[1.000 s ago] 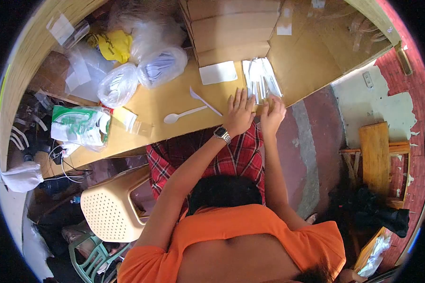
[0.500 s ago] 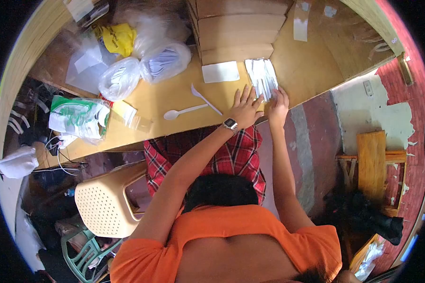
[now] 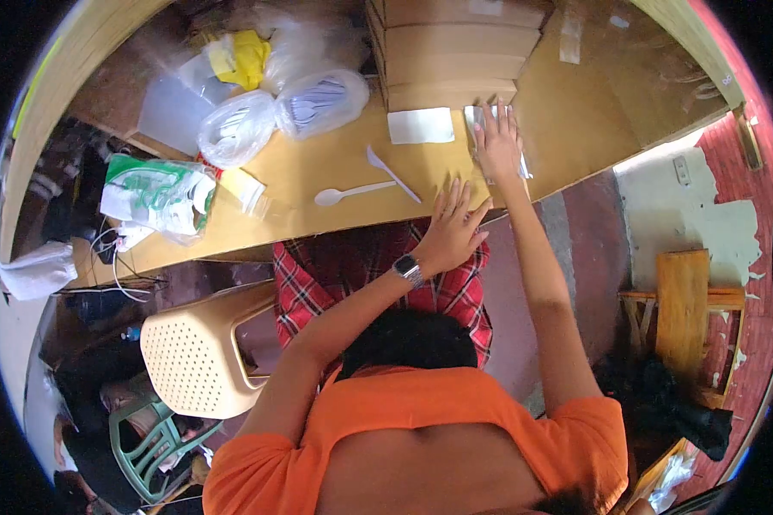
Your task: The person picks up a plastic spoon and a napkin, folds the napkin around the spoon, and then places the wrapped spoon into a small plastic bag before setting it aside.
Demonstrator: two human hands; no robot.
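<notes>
My right hand (image 3: pixel 500 153) lies flat, fingers spread, over a pile of thin silvery-white packets (image 3: pixel 476 120) on the table and hides most of it. At the table's front edge rests my left hand (image 3: pixel 452 232), a watch on its wrist, fingers apart and holding nothing. Left of the hands lie a white plastic spoon (image 3: pixel 328 197) and a second slim white plastic utensil (image 3: pixel 395 176), whose kind is hard to tell. A white rectangular sheet or stack (image 3: pixel 421 126) sits beside the packets.
Clear bags of white plastic utensils (image 3: pixel 322 103) stand at the back left, near a yellow bag (image 3: pixel 239 60). A green-and-white plastic package (image 3: pixel 156 197) is further left. Cardboard boxes (image 3: pixel 455 56) rise behind. A beige stool (image 3: pixel 199 356) stands below the table.
My right hand has moved from the packets' near right side up onto the top of the pile. My left hand has drawn back from the packets to the table's edge.
</notes>
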